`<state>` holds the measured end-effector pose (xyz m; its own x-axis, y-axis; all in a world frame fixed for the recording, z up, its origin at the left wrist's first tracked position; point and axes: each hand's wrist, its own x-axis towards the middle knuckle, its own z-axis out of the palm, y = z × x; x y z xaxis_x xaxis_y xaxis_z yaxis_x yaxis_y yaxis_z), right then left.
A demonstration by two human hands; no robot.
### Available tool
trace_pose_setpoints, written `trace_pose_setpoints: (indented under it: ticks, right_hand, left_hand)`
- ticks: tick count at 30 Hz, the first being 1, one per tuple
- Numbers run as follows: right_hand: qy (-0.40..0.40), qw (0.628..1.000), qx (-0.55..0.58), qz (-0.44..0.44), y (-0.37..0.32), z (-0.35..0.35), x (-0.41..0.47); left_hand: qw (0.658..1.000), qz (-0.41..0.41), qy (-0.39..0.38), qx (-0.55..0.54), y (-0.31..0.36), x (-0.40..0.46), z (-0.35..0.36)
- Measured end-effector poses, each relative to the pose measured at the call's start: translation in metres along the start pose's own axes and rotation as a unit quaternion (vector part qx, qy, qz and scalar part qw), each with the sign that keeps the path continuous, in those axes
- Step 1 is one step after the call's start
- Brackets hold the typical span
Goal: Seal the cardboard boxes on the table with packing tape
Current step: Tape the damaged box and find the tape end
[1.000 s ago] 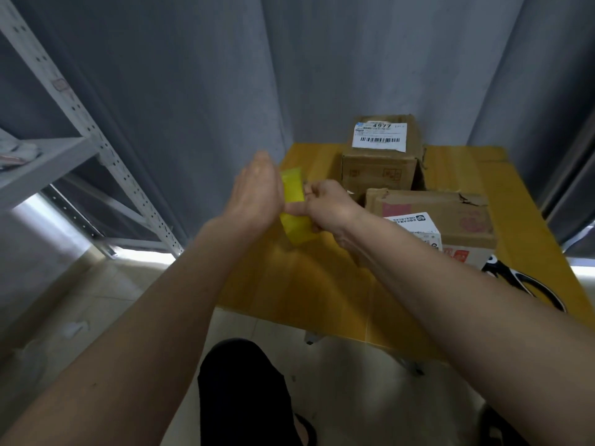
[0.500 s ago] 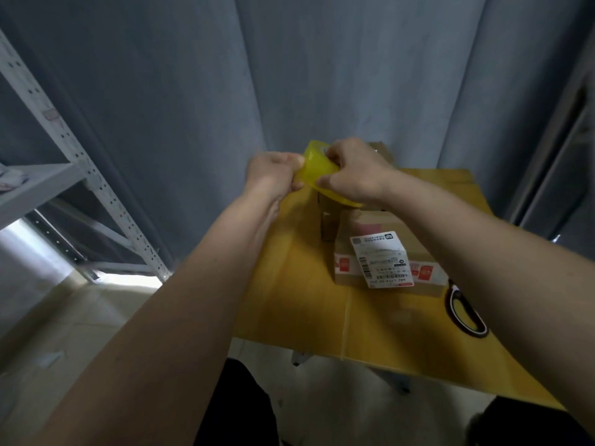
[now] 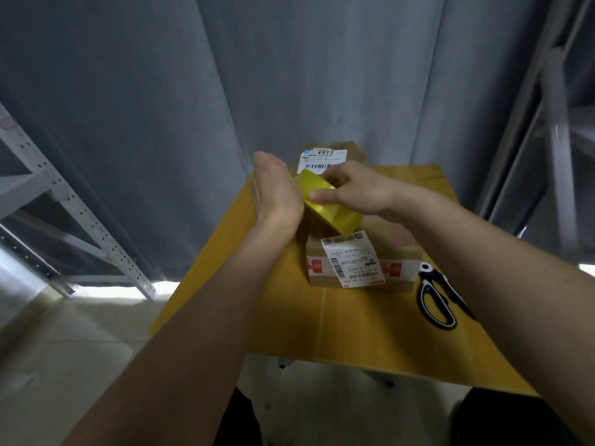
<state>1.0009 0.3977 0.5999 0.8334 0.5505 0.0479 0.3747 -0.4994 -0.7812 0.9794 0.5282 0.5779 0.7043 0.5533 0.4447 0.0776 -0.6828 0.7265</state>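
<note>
Tape roll: yellow packing tape roll [image 3: 331, 206] is held up in the air between both hands, above the counter [image 3: 289, 310] and in front of the two boxes.
Right hand: right hand [image 3: 354, 191] grips the roll from above and the right side; its thumb [image 3: 322, 196] lies flat across the yellow outer face and the curled fingers [image 3: 338, 175] wrap over the roll's far edge.
Left hand: left hand [image 3: 277, 194] stands edge-on against the roll's left side, palm toward the tape; its fingers are straight and held together, pointing up and away, and they touch or press the roll rather than wrap round it. Whether the thumb pinches a tape end cannot be told, as the hand hides it.
Near box: flat cardboard box [image 3: 360, 262] lies on the counter just under the roll, with a white shipping label over its front edge and red-and-white printed tape along its side.
Far box: taller cardboard box [image 3: 325, 157] stands behind it at the counter's far edge, its white barcode label reading 4977.
Scissors: black-and-white scissors [image 3: 434, 297] lie on the counter right of the near box, partly under the right forearm.
Surroundings: grey curtain [image 3: 289, 75] hangs behind the counter; grey metal shelving [image 3: 64, 201] stands at left.
</note>
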Motion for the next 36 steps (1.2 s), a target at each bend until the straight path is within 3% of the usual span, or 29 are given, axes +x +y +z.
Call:
trace_pose_setpoints:
  ticks: [3,8,10,16,22,29,36]
  right_hand:
    - [0.011,0.999,0.044,0.001,0.005,-0.001,-0.002]
    - [0.024,0.998,0.052,0.009,0.009,-0.001,0.005]
    - [0.026,0.998,0.052,0.005,0.009,0.002,0.006]
    - [0.031,0.998,0.058,0.004,0.008,0.008,0.008]
    - [0.034,0.998,0.050,0.000,0.006,0.012,0.008]
    - [0.055,0.998,0.040,0.001,0.005,0.016,0.009]
    - [0.040,0.999,0.024,0.000,0.002,0.018,0.007]
  left_hand:
    - [0.998,-0.031,-0.052,-0.017,0.003,0.012,-0.004]
    - [0.965,-0.147,-0.139,-0.166,0.002,0.017,-0.013]
    - [0.963,-0.149,-0.160,-0.160,-0.003,0.014,-0.016]
    - [0.972,-0.122,-0.138,-0.144,-0.008,0.009,-0.025]
    - [0.989,-0.068,-0.129,-0.025,-0.008,0.003,-0.024]
    - [0.940,-0.202,-0.141,-0.237,-0.007,0.000,-0.029]
    - [0.941,-0.219,-0.120,-0.230,-0.010,0.001,-0.034]
